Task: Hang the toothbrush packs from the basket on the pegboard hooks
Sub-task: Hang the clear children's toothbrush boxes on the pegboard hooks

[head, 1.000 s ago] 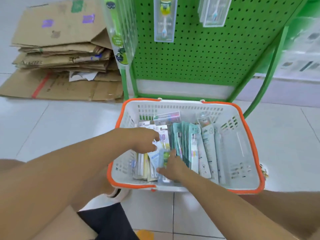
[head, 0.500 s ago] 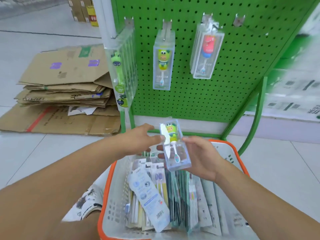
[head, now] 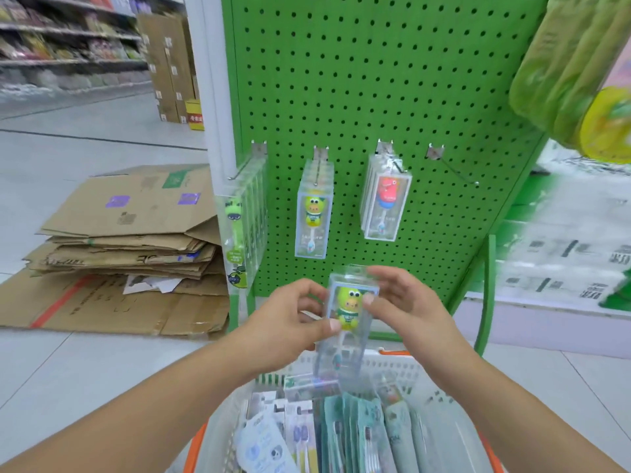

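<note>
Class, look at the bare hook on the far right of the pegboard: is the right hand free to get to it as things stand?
Probably yes. The bare hook juts out above and right of the right hand, with only open pegboard between. That hand shares its grip on the clear toothbrush pack with the left hand.

Clear toothbrush pack, earlier down in the basket, now upright between both hands, nearer the pegboard.

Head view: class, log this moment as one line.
left hand: holds toothbrush pack | right hand: holds it | above basket | not yet hung
</note>
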